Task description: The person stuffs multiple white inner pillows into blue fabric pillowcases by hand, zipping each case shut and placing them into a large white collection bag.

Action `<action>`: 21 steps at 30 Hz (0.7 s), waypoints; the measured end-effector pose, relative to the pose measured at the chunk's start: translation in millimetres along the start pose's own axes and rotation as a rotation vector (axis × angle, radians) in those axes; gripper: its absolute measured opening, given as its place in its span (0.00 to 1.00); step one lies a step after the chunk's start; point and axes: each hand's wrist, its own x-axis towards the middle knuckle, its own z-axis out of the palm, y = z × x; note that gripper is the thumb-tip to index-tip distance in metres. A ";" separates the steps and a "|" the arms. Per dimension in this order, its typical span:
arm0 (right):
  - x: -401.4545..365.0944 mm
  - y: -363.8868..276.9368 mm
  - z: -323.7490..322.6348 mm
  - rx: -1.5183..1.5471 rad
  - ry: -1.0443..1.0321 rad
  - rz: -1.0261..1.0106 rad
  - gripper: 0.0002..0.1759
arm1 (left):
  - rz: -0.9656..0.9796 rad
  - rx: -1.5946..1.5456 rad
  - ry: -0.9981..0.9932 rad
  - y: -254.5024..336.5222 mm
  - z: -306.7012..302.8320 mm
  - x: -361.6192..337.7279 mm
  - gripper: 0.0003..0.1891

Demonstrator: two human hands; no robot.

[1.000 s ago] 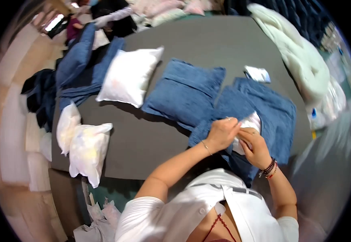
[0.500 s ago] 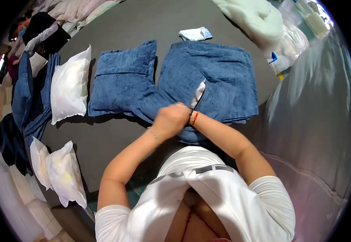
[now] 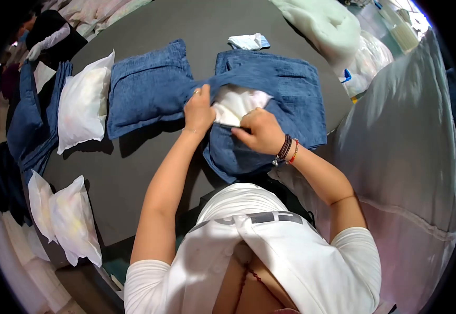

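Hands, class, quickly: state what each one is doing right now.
Left hand: closed, gripping the blue cover.
Right hand: closed beside the white insert; what it pinches cannot be told.

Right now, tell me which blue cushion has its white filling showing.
The right one, held by the left hand and right hand; the other blue cushion is closed.

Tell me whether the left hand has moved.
Yes: the left hand, gripping the blue cover, moved away from the person, from below the blue cushion to beside its right edge.
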 end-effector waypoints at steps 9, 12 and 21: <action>3.7 27.4 26.7 0.029 -0.015 0.263 0.23 | -0.085 -0.693 -0.459 13.1 -29.1 24.9 0.09; 35.6 61.4 77.1 -0.168 -0.052 0.451 0.23 | 0.098 -0.606 -0.391 37.6 -48.1 10.2 0.10; 71.2 21.2 80.4 -0.145 -0.200 0.475 0.19 | -0.173 -0.482 -0.313 -38.2 -47.3 -30.1 0.15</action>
